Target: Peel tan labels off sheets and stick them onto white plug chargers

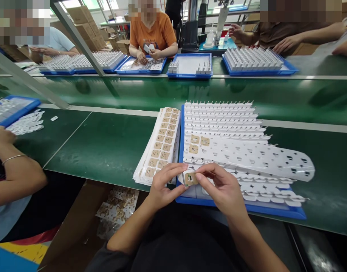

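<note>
My left hand (163, 187) pinches a small white plastic part (185, 176) between thumb and fingers, above the near left corner of a blue tray (236, 207). A tan adhesive pad (191, 178) with a dark slot lies against the part's face. The thumb and index finger of my right hand (226, 189) close on the pad's right edge; whether it is fully stuck down I cannot tell. Rows of similar white parts (219, 117) fill the tray. Across them rests a mostly peeled white backing sheet (255, 156), with 3 tan pads at its left end.
Left of the tray lies a stack of pad sheets (159, 151). Under the table edge, a cardboard box (73, 223) holds scraps. A co-worker's arm (17, 175) is at left. Beyond the green belt (151, 90), other people sit by blue trays (189, 76). A metal post (77, 37) slants at left.
</note>
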A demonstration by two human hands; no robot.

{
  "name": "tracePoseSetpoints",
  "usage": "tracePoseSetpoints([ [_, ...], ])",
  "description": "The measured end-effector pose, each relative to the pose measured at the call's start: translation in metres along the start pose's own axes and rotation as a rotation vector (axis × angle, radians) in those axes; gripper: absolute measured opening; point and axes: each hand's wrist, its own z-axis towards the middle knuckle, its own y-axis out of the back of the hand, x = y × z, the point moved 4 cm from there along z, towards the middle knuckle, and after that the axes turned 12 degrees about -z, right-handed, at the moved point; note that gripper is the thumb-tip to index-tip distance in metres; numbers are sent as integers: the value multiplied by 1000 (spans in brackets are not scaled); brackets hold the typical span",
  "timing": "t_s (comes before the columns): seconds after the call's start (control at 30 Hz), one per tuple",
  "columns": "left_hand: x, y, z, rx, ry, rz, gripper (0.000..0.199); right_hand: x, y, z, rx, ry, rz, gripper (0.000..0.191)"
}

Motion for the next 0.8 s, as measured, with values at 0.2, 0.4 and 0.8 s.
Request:
tracePoseSetpoints([
  [0.2,0,-1,1,-6,-7,5,50,2,-2,2,-16,1,-39,4],
  [0.4,0,0,1,-1,-24,38,49,5,-4,2,-36,18,-99,3],
  [0.8,2,1,-4,-57,-56,100,46,15,-9,0,-175,190,-440,5],
])
